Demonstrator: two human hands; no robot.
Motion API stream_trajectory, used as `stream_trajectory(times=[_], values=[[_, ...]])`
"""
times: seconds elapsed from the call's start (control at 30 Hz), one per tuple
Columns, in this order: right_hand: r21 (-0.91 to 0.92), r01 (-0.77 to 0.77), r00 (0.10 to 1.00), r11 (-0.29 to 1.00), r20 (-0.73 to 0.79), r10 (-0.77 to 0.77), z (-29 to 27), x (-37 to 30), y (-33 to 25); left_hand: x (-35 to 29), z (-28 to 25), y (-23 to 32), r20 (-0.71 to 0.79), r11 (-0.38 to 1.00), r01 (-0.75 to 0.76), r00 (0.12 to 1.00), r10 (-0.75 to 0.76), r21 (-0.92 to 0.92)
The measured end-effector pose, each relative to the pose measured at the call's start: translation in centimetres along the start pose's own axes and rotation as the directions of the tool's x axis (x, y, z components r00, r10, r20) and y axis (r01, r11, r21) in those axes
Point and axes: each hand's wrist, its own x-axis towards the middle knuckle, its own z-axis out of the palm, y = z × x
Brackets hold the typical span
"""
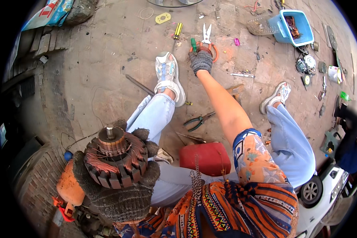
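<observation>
Gloved left hand (119,190) with fingers clasped around a motor armature (116,160), its copper windings partly pulled loose, most still seated. Right hand (201,60) reaches far forward, fingers closing on orange-handled cutters (207,37) on the floor. Beyond the right fingers: a blue tub (301,27); behind them, a red container (208,158).

The motor armature (116,158) is a round slotted iron core wound with copper wire, bright strands looped out of the slots, with a copper-coloured commutator and a short steel shaft end on top. It stands upright, shaft toward the camera, cupped from below with the gloved fingers curled around its outer rim. The orange-handled cutters (207,39) lie flat on the concrete, pale blades pointing away, handles directly under the fingertips.
</observation>
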Motion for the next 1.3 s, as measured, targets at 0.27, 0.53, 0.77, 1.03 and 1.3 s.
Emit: stream_trajectory(times=[0.27, 0.53, 0.77, 1.03, 1.3], values=[[-0.321, -0.068, 0.982, 0.944, 0.146, 0.120, 0.6, 6.3, 0.0, 0.4, 0.4, 0.1, -0.042, 0.999, 0.011, 0.999, -0.010, 0.036], [0.834, -0.538, 0.830, 0.123, 0.499, 0.249, -12.1, -0.5, -2.9, -0.1, 0.5, -2.5, 0.050, 1.000, 0.029, 0.998, -0.029, 0.000], [0.985, -0.147, 0.989, -0.090, 0.148, 0.006, -28.8, -13.2, -9.4, 1.1, 1.2, -5.7, 0.460, 0.984, 0.148, 0.870, -0.176, 0.096], [0.998, 0.007, 0.999, 0.060, -0.004, -0.039, -35.8, -20.0, -11.0, -1.9, 4.0, -8.7, 0.641, 0.963, 0.220, 0.719, -0.268, 0.156], [0.750, -0.087, 0.982, 0.656, 0.176, -0.071, -41.8, -21.7, -10.2, -2.2, 4.0, -9.5, 0.737, 0.926, 0.067, 0.585, -0.339, 0.373]])
